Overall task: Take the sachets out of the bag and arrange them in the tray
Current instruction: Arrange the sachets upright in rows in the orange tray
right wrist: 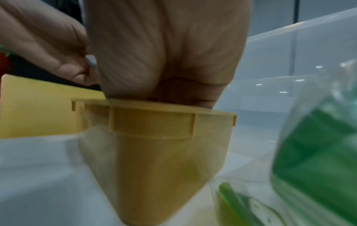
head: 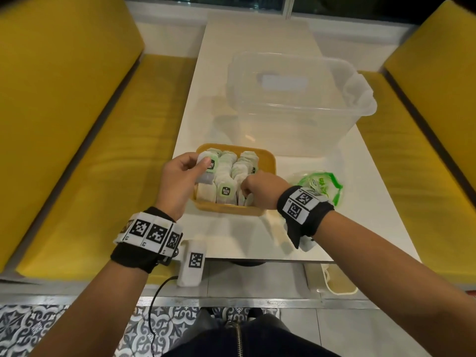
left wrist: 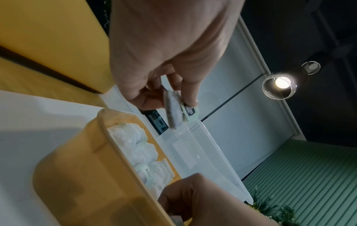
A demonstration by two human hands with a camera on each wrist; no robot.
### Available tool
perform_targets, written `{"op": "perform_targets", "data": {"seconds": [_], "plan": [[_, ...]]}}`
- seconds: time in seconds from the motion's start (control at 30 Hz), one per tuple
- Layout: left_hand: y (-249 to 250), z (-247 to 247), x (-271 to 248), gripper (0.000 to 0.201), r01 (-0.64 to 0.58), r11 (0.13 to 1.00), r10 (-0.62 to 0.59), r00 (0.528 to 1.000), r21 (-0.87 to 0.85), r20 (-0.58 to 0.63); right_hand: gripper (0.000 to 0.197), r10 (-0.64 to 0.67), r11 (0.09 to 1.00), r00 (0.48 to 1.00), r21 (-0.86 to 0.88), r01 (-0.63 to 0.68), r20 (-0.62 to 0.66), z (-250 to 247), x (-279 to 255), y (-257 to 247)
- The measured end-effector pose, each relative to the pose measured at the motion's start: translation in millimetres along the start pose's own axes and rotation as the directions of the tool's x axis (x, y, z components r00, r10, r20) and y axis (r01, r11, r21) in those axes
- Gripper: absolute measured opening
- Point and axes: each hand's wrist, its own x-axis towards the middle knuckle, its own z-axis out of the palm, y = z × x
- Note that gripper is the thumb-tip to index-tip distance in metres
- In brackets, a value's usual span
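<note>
A yellow tray (head: pixel 269 161) sits on the white table, packed with rows of white sachets (head: pixel 225 176) bearing green tags. My left hand (head: pixel 203 163) hovers over the tray's left side and pinches a small stack of sachets (head: pixel 207 178) between thumb and fingers; the left wrist view shows that stack (left wrist: pixel 173 116) edge-on. My right hand (head: pixel 246 190) reaches into the tray's right front corner, fingers curled down on a sachet in that row, fingertips hidden. The clear green-printed bag (head: pixel 322 186) lies flat to the right of the tray.
A large clear plastic bin (head: pixel 296 124) stands behind the tray. Yellow benches (head: pixel 77 150) flank the table on both sides. A white marker block (head: pixel 193 264) hangs at the table's front edge. Bare table (head: pixel 360 202) lies right of the bag.
</note>
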Motion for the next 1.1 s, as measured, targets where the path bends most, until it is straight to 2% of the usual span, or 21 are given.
{"op": "perform_targets", "data": {"seconds": [0.1,0.2,0.27,0.37,0.47,0.6,0.73,0.87,0.93,1.0,1.1], "plan": [[-2,-1,1,0.005,0.006,1.000,-0.006,1.000,0.013,-0.023,0.007,0.009,0.999,1.000,-0.039,-0.009,-0.003,1,1,-1],[-5,2,2,0.006,-0.004,0.998,0.005,1.000,0.063,-0.025,0.012,0.010,1.000,1.000,-0.019,-0.010,-0.023,2,1,3],[-6,8,3,0.011,0.015,0.995,-0.015,1.000,0.095,0.001,0.020,0.000,0.999,1.000,0.045,0.001,-0.028,-2,0,5],[-4,20,4,0.015,-0.008,0.974,-0.009,0.997,0.228,0.075,0.017,-0.019,0.977,0.997,0.211,0.036,-0.078,-15,-2,11],[-2,37,7,0.015,-0.075,0.921,0.010,0.985,0.382,0.171,0.016,0.028,0.949,0.982,0.315,0.032,-0.184,-27,-5,24],[-5,60,11,0.017,-0.152,0.852,0.017,0.965,0.502,0.262,0.021,0.115,0.903,0.943,0.428,0.032,-0.312,-38,-17,37],[-17,76,14,0.022,-0.205,0.739,-0.078,0.920,0.642,0.385,0.025,0.141,0.874,0.932,0.483,0.040,-0.333,-35,-26,38],[-30,79,16,0.030,-0.223,0.632,-0.166,0.896,0.742,0.411,0.024,0.217,0.856,0.916,0.516,-0.013,-0.336,-24,-24,41],[-32,79,18,0.033,-0.240,0.609,-0.166,0.893,0.756,0.418,0.022,0.237,0.850,0.908,0.526,-0.021,-0.347,-22,-24,42],[-29,79,20,0.034,-0.251,0.622,-0.156,0.888,0.741,0.432,0.019,0.251,0.839,0.899,0.544,-0.017,-0.359,-23,-25,44],[-25,79,20,0.029,-0.297,0.604,-0.155,0.867,0.739,0.474,0.017,0.261,0.818,0.891,0.575,0.000,-0.371,-27,-25,44]]}}
